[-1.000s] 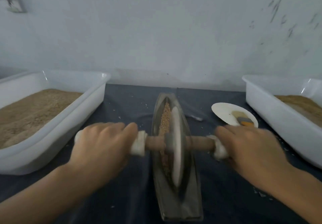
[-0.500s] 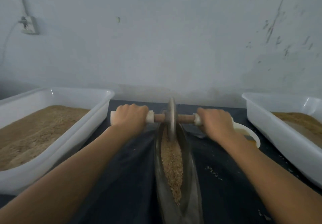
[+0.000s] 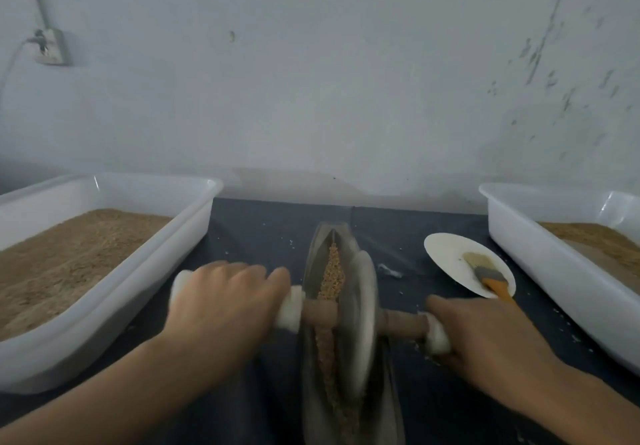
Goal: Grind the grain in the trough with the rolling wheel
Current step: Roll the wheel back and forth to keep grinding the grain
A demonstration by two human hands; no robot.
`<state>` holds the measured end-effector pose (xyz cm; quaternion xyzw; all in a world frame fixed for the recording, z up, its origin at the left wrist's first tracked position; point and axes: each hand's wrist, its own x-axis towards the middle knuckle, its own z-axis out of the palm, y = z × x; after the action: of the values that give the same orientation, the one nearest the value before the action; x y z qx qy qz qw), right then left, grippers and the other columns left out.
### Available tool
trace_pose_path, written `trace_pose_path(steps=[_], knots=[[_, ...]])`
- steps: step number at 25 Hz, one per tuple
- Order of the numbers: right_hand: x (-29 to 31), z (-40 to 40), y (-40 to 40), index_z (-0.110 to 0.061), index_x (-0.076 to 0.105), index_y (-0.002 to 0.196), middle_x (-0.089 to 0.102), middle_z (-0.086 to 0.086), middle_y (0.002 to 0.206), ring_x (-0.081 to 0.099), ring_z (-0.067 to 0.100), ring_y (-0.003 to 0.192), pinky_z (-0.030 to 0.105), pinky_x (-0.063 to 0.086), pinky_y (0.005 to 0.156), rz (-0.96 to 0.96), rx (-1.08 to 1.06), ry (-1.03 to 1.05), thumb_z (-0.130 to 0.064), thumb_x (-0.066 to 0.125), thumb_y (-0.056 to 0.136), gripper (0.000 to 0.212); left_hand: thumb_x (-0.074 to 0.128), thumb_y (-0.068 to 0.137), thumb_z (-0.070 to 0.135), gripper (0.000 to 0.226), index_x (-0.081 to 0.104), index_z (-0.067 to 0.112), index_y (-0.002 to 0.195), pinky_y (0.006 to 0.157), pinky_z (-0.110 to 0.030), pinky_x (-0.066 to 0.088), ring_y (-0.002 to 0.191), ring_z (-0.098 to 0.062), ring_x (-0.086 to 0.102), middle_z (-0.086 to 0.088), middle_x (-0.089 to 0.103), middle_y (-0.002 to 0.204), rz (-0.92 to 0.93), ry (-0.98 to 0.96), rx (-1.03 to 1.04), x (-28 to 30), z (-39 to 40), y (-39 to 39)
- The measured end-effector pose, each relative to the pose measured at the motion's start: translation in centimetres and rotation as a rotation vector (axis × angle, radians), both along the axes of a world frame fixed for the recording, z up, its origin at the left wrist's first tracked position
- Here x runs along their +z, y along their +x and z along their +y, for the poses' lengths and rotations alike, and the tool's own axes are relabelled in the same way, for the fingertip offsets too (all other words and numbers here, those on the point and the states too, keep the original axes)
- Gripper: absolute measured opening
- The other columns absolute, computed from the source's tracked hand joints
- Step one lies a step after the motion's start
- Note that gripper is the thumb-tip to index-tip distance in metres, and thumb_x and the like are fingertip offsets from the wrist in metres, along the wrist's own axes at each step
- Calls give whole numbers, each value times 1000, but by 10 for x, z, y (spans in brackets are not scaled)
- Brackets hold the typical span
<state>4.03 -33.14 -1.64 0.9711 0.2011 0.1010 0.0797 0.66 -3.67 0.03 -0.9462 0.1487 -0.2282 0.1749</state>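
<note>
— What am I looking at on the counter [image 3: 263, 236]?

— I'm seeing a dark cloth covering it, speckled with stray bits. A pale, scuffed wall [image 3: 346, 81] is rising behind, with a socket [image 3: 52, 46] and a cable at upper left. A white tub [image 3: 194, 236] of brown meal is sitting on the left, another tub [image 3: 519, 236] on the right, and a white plate [image 3: 446, 254] carrying a brush [image 3: 488, 276] is lying between the right tub and the trough.

— And the hands?

— My left hand [image 3: 221, 309] is curling its fingers round the left padded end of the axle; my right hand [image 3: 485, 333] is gripping the right end. The rolling wheel [image 3: 360, 323] is standing in the trough [image 3: 313, 264] at the counter's middle, blurred, with grain [image 3: 332, 271] lying beyond it.
</note>
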Motion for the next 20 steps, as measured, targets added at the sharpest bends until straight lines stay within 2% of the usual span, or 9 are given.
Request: trace_pose_path(steps=[3,7,10,12,13,15,16,17,20], knots=[[0,20,65,-33,42,92,60,-7,88,59,14,78,33,47,67,-170,-56,87,-40,60,84,20,61,81,39,30,32,31,83,58,-29,30,76,-14,61,9,61,84,-64,-88,181,-3,-2,73],[17,40,115,-23,47,105,64,0,100,62,27,90,35,40,66,-209,-113,38,-37,59,87,25,55,85,35,16,41,30,88,63,-32,33,83,-21,61,4,63,94,9,-146,166,15,2,113],[7,23,74,-33,43,93,61,-5,87,60,19,81,34,43,66,-87,-59,76,-36,56,86,15,58,85,38,19,43,29,93,64,-31,33,77,-16,56,9,58,89,59,-198,120,7,2,77],[0,5,30,-36,36,79,49,-12,67,56,8,67,28,38,54,-65,56,88,-40,62,76,26,67,75,45,33,37,38,87,58,-26,28,66,-7,48,14,49,76,61,-183,35,-8,5,28],[2,1,9,-36,33,75,43,-14,59,54,5,56,24,28,45,-143,144,66,-43,71,62,40,75,61,48,45,36,39,82,52,-22,21,59,-5,45,16,45,68,27,-161,-50,-10,7,4],[10,-4,-21,-34,29,71,37,-14,47,45,7,37,17,8,41,-286,268,103,-39,82,29,68,80,31,49,60,37,39,71,52,-14,4,43,-3,44,18,38,53,-43,-186,-179,-10,15,-25],[13,-2,-24,-34,30,70,39,-13,45,43,8,33,17,5,42,-282,232,107,-37,83,22,71,79,28,49,64,32,39,70,53,-13,1,40,-2,43,18,33,51,-31,-188,-164,-8,16,-26],[13,0,-22,-34,31,69,42,-12,47,44,9,36,18,7,41,-274,205,45,-38,83,26,68,78,35,51,65,26,40,73,50,-16,2,41,0,41,18,29,53,22,-167,-106,-7,16,-22],[12,17,26,-36,31,82,52,-9,73,52,12,63,30,31,51,-187,54,-91,-35,68,74,38,63,77,48,37,27,39,79,52,-25,25,58,-2,45,16,47,68,69,-166,119,-14,7,33]])
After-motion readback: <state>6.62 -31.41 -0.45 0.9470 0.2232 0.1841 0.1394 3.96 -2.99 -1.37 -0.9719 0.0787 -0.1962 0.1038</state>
